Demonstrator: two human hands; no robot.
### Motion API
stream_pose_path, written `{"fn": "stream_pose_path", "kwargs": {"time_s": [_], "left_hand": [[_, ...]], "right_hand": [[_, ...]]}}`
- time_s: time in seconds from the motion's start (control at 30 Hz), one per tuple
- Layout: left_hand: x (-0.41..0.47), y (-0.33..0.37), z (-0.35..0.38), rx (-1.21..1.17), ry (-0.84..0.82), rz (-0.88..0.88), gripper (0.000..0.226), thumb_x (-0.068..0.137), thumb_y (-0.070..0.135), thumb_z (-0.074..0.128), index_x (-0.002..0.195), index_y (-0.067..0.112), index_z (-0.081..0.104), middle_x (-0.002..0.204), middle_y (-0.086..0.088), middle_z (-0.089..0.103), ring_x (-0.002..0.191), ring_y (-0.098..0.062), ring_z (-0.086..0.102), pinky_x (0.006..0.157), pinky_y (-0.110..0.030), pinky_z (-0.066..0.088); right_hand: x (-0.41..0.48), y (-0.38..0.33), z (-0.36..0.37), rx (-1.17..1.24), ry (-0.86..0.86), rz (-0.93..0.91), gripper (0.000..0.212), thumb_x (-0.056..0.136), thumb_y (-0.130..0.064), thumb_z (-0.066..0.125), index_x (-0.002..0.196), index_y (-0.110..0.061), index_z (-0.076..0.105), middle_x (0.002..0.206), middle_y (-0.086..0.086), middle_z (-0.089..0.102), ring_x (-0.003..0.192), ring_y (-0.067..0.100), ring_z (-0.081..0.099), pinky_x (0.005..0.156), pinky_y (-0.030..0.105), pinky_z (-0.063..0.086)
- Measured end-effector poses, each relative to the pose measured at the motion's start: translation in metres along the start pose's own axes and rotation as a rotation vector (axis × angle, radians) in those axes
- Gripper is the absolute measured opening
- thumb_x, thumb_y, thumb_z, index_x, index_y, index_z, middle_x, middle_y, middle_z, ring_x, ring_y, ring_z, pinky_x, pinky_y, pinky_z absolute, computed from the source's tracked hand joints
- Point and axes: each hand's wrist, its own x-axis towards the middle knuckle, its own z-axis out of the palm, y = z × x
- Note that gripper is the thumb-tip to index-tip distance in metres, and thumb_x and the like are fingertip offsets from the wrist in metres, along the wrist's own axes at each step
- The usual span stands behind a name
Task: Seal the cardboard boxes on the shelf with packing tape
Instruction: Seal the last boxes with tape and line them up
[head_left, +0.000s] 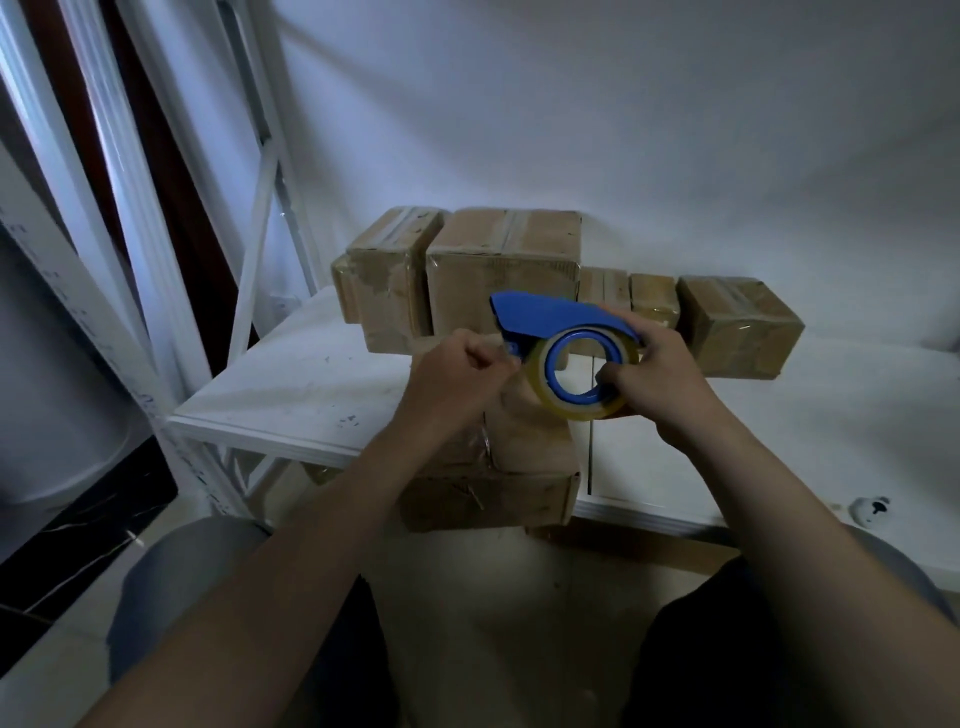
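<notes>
While the blue plastic tape dispenser (550, 314) is gripped by the right hand (660, 379), the tape end (514, 358) is apparently pinched by the left hand (457, 374). Just below the dispenser the brown cardboard box (530, 447) is set; next, tape likely must be drawn across its seam.

I'm working in dim light with a cold, bluish cast. The brightest patch is the shelf (291, 374) top near its left edge. The wall (623, 130) behind is grey and darkens toward the upper corners. Below the shelf's front edge lies deep shadow, and my forearms (291, 545) look murky. The boxes (504, 270) are soft and grainy. My left hand (457, 374) is slightly smeared. The tape (582, 405) shows a faint sheen. The posts (130, 208) at the left bow from the wide lens.
</notes>
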Motion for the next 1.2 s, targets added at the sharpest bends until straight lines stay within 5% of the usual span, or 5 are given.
{"fn": "stream_pose_path", "kwargs": {"time_s": [0.37,0.5,0.7,0.83,1.2], "left_hand": [[-0.023,-0.021,-0.051,0.264,0.024,0.308,0.019,0.088,0.023,0.07,0.092,0.023,0.052,0.085,0.006,0.06,0.08,-0.011,0.059,0.068,-0.024,0.048],[-0.026,-0.032,-0.049,0.074,0.034,0.081,0.007,0.098,0.027,0.059,0.098,0.021,0.056,0.089,0.008,0.065,0.086,-0.011,0.063,0.074,-0.024,0.051],[-0.032,-0.009,-0.025,-0.517,-0.355,-0.518,0.053,0.104,0.053,0.036,0.118,0.013,0.067,0.101,-0.003,0.076,0.086,-0.02,0.068,0.063,-0.028,0.048],[-0.03,-0.012,-0.016,-0.758,-0.408,-0.592,0.054,0.098,0.062,0.041,0.12,0.021,0.068,0.123,-0.011,0.067,0.079,-0.018,0.06,0.055,-0.024,0.038],[-0.024,-0.012,-0.026,-0.806,-0.371,-0.52,0.024,0.092,0.037,0.068,0.107,0.019,0.07,0.1,0.002,0.067,0.075,-0.011,0.061,0.058,-0.023,0.038]], "right_hand": [[-0.013,-0.001,0.0,-0.144,-0.012,-0.037,0.073,0.083,0.014,0.058,0.137,-0.037,0.058,0.108,-0.018,0.059,0.088,0.014,0.064,0.071,0.043,0.062],[-0.016,-0.007,-0.003,-0.088,0.001,-0.011,0.075,0.084,0.016,0.058,0.137,-0.036,0.056,0.109,-0.009,0.06,0.087,0.021,0.067,0.066,0.039,0.063],[-0.02,-0.017,0.001,-0.06,-0.004,-0.023,0.073,0.085,0.015,0.059,0.136,-0.037,0.056,0.104,-0.012,0.058,0.088,0.025,0.068,0.067,0.044,0.063],[-0.021,-0.021,0.003,-0.067,-0.009,-0.046,0.073,0.084,0.015,0.06,0.137,-0.036,0.056,0.106,-0.009,0.059,0.089,0.024,0.068,0.068,0.046,0.062],[-0.019,-0.021,0.005,-0.056,-0.003,-0.053,0.072,0.084,0.013,0.061,0.139,-0.034,0.055,0.105,-0.007,0.061,0.085,0.019,0.068,0.067,0.04,0.063]]}}
